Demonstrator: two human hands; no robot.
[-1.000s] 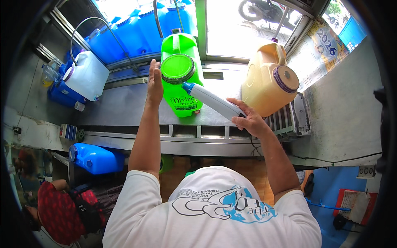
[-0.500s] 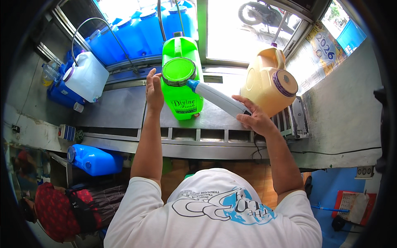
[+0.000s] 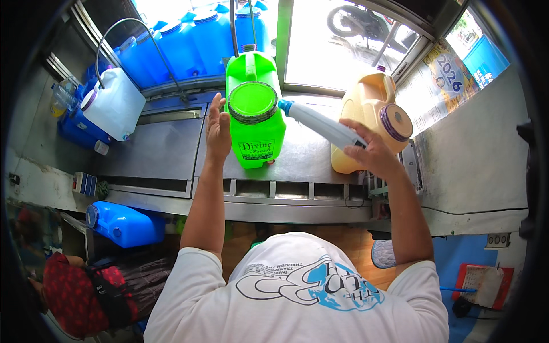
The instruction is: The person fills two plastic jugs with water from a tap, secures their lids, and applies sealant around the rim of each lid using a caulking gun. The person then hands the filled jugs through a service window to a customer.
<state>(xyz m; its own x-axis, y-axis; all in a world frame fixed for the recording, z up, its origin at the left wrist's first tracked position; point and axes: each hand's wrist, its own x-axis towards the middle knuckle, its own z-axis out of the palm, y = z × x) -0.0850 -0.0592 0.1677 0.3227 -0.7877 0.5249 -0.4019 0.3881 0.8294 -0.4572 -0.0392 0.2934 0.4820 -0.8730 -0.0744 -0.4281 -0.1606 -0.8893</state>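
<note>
A bright green water jug [image 3: 255, 134] with a round green cap [image 3: 252, 100] stands on the steel counter in front of me. A dark band runs around the cap's rim. My right hand [image 3: 372, 150] is wrapped round a light grey, tube-shaped heat gun [image 3: 323, 126]. Its blue nozzle points at the right side of the cap, close to the rim. My left hand [image 3: 218, 130] is raised at the jug's left side, fingers extended and holding nothing; whether it touches the jug I cannot tell. A beige jug [image 3: 360, 123] with a purple-rimmed cap stands just behind my right hand.
A whitish jug [image 3: 117, 106] stands at the left under a curved hose. Several blue jugs [image 3: 203, 43] line the window ledge. The steel counter [image 3: 160, 143] has slots along its front. A blue jug [image 3: 128, 223] lies below, near a person in red [image 3: 74, 297].
The heat gun's nozzle has moved from the cap's front right to its right side, as my right hand shifted right and a little away. My left hand stays beside the jug.
</note>
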